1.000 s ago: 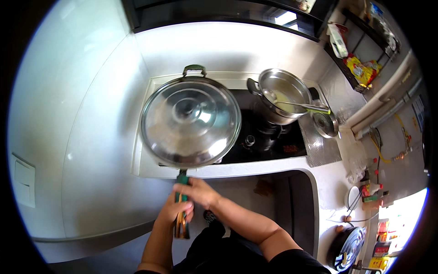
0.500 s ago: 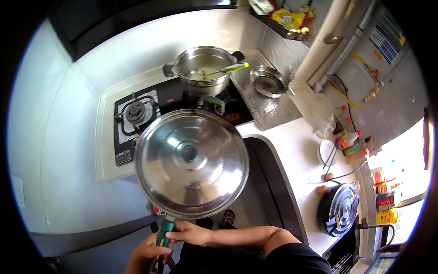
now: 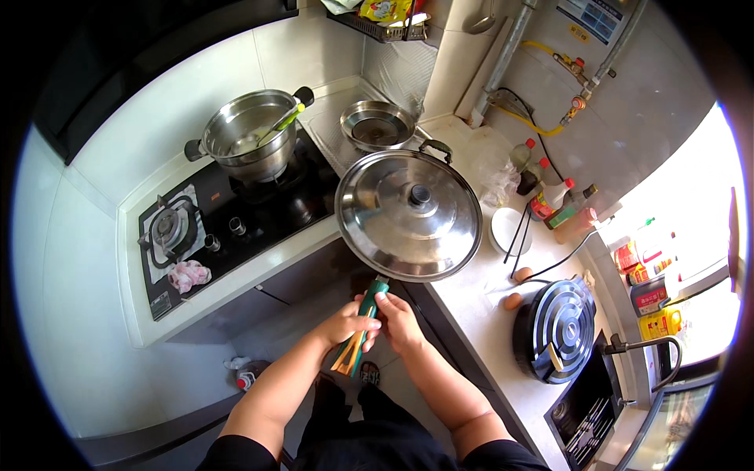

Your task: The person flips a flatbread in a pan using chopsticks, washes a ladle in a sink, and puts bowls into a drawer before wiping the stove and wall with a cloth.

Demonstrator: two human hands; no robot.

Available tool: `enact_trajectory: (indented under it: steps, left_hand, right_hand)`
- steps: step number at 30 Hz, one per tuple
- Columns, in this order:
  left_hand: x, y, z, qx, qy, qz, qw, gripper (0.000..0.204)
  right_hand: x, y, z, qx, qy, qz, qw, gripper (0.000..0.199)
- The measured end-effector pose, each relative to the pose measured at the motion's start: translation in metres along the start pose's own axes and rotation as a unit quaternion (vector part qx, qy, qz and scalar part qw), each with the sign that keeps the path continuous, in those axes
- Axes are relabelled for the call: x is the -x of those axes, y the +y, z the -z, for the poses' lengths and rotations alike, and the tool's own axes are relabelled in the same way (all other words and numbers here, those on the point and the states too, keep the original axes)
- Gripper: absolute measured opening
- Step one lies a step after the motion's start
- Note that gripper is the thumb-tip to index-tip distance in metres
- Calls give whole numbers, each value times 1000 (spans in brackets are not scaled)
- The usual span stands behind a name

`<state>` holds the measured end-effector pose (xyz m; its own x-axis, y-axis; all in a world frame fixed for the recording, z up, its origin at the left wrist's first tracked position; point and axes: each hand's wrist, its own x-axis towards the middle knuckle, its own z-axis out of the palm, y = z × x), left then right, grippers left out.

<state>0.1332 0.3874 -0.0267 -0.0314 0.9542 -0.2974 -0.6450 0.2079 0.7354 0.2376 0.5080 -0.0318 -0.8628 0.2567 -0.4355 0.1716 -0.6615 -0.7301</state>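
Both of my hands are closed around the green handle of a wide pan. My left hand wraps it from the left and my right hand from the right. A shiny steel lid with a black knob covers the pan, hiding what is inside. The pan hangs over the corner where the stove side meets the right counter, its far edge in front of a shallow steel pan. Whether it touches the counter I cannot tell.
A steel pot with a green-handled ladle stands on the gas stove. A pink cloth lies by the left burner. On the right counter are a white bowl, eggs, bottles and a black round electric cooker.
The lidded pan has swung away from the stove front toward the right counter, carried by both hands. My view has turned right with it, and the pink cloth now shows.
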Motion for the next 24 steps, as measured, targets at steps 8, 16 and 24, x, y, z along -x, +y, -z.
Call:
enact_trajectory:
  steps: [8,16,24]
  left_hand:
    - [-94,14,9,41,2,-16,999,18]
    - [-135,13,30,2,11,-2,1000,15]
    - [-146,-6,56,-402,166,-66,898,34]
  right_hand:
    - [-42,-45,45,1,71,51,996,39]
    - [-71,-52,68,-8,74,71,995,38]
    - [-90,-25,83,-27,161,83,983,24]
